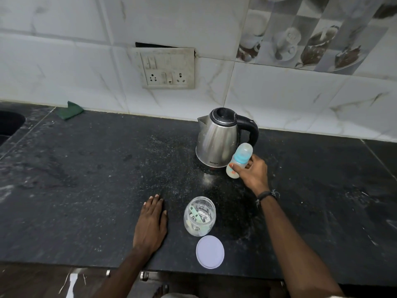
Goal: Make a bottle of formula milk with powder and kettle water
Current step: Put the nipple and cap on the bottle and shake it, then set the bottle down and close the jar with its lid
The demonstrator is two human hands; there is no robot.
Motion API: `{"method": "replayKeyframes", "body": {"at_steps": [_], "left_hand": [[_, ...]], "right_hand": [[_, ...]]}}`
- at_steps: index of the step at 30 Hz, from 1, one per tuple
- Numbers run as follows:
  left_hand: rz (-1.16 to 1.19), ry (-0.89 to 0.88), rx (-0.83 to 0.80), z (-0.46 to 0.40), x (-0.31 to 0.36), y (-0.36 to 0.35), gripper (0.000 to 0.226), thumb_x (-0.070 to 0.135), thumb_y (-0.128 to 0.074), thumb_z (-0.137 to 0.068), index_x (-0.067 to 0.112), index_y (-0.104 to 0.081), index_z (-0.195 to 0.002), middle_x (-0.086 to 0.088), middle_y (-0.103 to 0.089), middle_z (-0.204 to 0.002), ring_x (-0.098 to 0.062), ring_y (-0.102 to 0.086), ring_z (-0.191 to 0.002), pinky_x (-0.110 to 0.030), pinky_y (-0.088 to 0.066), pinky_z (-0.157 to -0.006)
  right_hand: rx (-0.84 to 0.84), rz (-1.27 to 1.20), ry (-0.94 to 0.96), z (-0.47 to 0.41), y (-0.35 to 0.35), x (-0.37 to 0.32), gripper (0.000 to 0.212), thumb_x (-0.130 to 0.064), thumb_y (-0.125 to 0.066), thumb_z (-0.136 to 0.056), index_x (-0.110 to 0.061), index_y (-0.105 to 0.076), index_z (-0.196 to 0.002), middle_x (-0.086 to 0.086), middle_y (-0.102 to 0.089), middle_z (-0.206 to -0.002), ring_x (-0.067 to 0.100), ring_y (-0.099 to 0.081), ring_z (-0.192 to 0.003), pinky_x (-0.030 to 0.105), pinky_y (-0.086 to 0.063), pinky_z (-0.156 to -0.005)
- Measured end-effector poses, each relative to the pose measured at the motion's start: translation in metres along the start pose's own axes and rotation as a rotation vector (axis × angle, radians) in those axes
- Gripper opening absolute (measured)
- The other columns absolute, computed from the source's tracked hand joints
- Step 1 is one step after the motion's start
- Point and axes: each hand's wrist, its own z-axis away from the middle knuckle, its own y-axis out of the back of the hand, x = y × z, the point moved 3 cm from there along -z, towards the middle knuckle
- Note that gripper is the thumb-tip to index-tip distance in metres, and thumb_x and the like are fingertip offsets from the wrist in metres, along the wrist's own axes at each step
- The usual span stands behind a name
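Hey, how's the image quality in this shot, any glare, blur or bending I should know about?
Head view: wide-angle bending curves the wall tiles and counter edge; a soft light reflection sits on the counter below the kettle; the bottle in the right hand looks slightly soft; the left hand, jar and lid read sharp.

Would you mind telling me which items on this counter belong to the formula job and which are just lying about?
For the job: baby bottle gripped by the right hand; kettle; open glass jar with a scoop inside; jar lid.

Lying about: green cloth by the wall; socket panel; left hand resting flat on the counter.
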Motion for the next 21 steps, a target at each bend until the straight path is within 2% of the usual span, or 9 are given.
{"method": "replayKeyframes", "body": {"at_steps": [2, 7, 16, 21], "left_hand": [[0.001, 0.0, -0.002, -0.001, 0.0, 0.0, 0.059, 0.038, -0.028, -0.097, 0.002, -0.053, -0.137, -0.014, -0.045, -0.15, -0.029, -0.038, -0.142, -0.044, -0.027, -0.119], [-0.011, 0.005, -0.001, 0.0, -0.001, -0.001, 0.057, 0.037, -0.029, -0.098, 0.003, -0.053, -0.137, -0.014, -0.045, -0.15, -0.028, -0.038, -0.142, -0.042, -0.026, -0.12], [-0.011, 0.005, 0.003, -0.001, -0.002, -0.002, 0.057, 0.038, -0.029, -0.098, 0.004, -0.053, -0.137, -0.013, -0.045, -0.15, -0.027, -0.037, -0.142, -0.042, -0.026, -0.12], [-0.006, 0.008, 0.001, -0.001, -0.002, -0.003, 0.057, 0.038, -0.029, -0.098, 0.003, -0.054, -0.136, -0.014, -0.045, -0.15, -0.028, -0.038, -0.142, -0.042, -0.026, -0.12]], "right_hand": [[-0.014, 0.012, -0.009, -0.001, -0.008, 0.009, 0.062, -0.033, -0.09, -0.059, -0.008, -0.066, -0.111, 0.008, -0.074, -0.105, 0.021, -0.071, -0.092, 0.046, -0.059, -0.083], [-0.015, 0.045, -0.011, 0.004, -0.021, 0.024, 0.059, -0.033, -0.09, -0.061, -0.008, -0.066, -0.108, 0.008, -0.074, -0.103, 0.021, -0.071, -0.091, 0.046, -0.058, -0.081], [0.009, 0.114, -0.021, 0.01, -0.029, 0.03, 0.063, -0.033, -0.09, -0.063, -0.008, -0.062, -0.114, 0.011, -0.072, -0.111, 0.026, -0.068, -0.1, 0.047, -0.056, -0.085], [-0.076, 0.153, -0.041, 0.01, -0.024, 0.027, 0.07, -0.035, -0.091, -0.06, -0.011, -0.061, -0.119, 0.01, -0.071, -0.115, 0.028, -0.067, -0.106, 0.047, -0.054, -0.09]]}}
